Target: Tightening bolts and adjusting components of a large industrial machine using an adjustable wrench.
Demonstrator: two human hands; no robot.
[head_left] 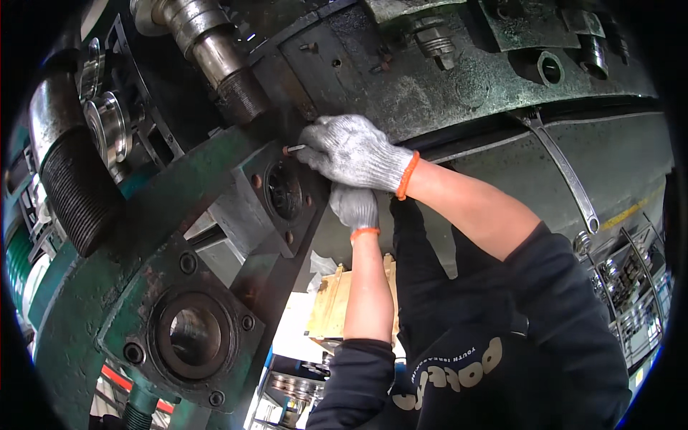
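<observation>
Both my hands wear grey knit gloves with orange cuffs. My right hand (355,152) is closed at the upper corner of a dark square flange block (276,244). From its fingers sticks out a small bolt (292,150) with a rusty brown end, lying just over the block's edge. The flange has a round bore and several bolt holes in its face. Below and partly behind the right hand is my left hand (354,206), against the flange's side. Its fingers are hidden by the right hand and the block.
A green machine frame (64,308) carries a second bored flange (222,380) at the lower left. Threaded steel columns (79,186) rise at the left. A wrench (562,168) rests against the large curved machine body (430,107). A wooden crate (331,301) stands lower down, behind my left forearm.
</observation>
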